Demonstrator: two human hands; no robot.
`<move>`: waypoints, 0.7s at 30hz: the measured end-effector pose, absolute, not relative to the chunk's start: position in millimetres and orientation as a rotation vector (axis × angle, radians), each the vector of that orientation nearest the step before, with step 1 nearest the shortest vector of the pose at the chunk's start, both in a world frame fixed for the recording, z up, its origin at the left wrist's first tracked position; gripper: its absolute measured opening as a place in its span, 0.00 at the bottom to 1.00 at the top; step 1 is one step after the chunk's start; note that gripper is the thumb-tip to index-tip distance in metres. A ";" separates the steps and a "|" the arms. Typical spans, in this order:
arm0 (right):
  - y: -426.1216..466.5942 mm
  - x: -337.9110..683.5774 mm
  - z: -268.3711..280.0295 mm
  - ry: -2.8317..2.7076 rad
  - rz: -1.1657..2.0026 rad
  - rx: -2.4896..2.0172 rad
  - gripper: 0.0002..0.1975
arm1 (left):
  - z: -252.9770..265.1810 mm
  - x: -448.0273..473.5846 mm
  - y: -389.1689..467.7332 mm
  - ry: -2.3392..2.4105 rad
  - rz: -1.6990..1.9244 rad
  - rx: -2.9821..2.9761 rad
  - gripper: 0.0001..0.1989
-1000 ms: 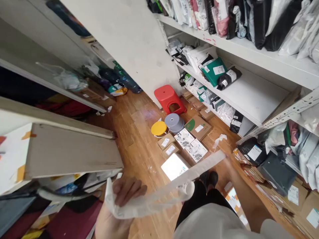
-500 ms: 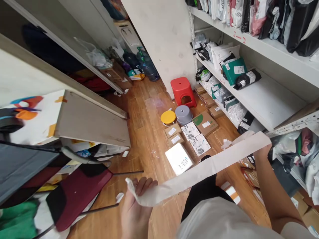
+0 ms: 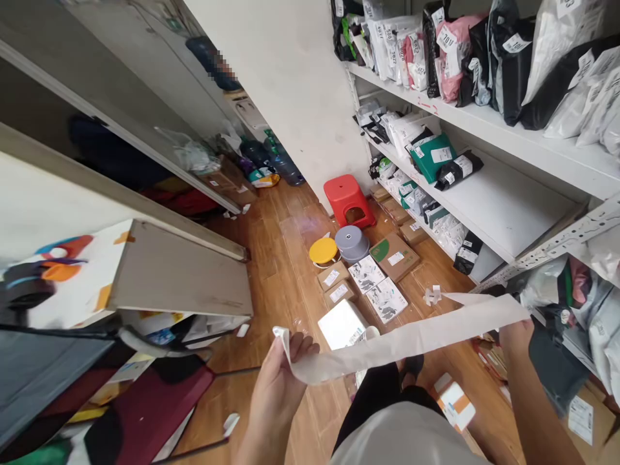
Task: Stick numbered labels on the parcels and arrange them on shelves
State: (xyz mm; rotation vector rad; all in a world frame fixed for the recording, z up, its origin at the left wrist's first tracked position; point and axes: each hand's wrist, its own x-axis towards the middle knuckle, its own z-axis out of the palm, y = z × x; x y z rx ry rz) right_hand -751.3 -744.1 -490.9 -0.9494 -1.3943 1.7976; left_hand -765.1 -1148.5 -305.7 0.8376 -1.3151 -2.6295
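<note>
A long white paper strip (image 3: 416,341) stretches in front of my body, sagging a little toward its left part. My left hand (image 3: 283,371) is closed on the left end, where the strip curls up over the fingers. At the other end, my right hand (image 3: 516,332) grips the strip near the shelf post, its fingers partly hidden by the paper. A pointed flap of paper sticks up behind the right part. Beneath the strip, on the floor, a white box (image 3: 341,323) is partly covered, with a small white curl beside it.
Shelves (image 3: 504,219) full of labelled parcels stand on the right. A red stool (image 3: 343,194), a grey round stool (image 3: 352,242), a yellow round stool (image 3: 323,249) and several cartons (image 3: 394,257) occupy the floor ahead. At left are a cabinet (image 3: 184,268) and a maroon chair (image 3: 155,403).
The view has tilted up and shifted, showing more of the upper shelf. My left hand has moved right and slightly up, bringing the hands closer together. Both still hold the paper strip.
</note>
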 end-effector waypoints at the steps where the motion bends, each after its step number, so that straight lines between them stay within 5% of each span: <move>1: -751.5 -752.3 -496.0 -1.379 1.839 -0.969 0.10 | -306.7 -765.0 -1149.0 -1.337 -2.613 0.855 0.29; 15: -848.8 -773.8 -499.0 -1.258 2.284 -0.951 0.12 | -312.7 -775.3 -1205.9 -1.551 -2.491 0.824 0.24; 18: -892.9 -768.8 -473.5 -1.349 2.390 -0.877 0.17 | -325.4 -779.4 -1221.6 -1.997 -2.470 0.696 0.20; 21: -960.1 -761.7 -443.5 -1.437 2.456 -0.788 0.20 | -336.6 -785.7 -1220.2 -2.672 -2.403 -0.033 0.17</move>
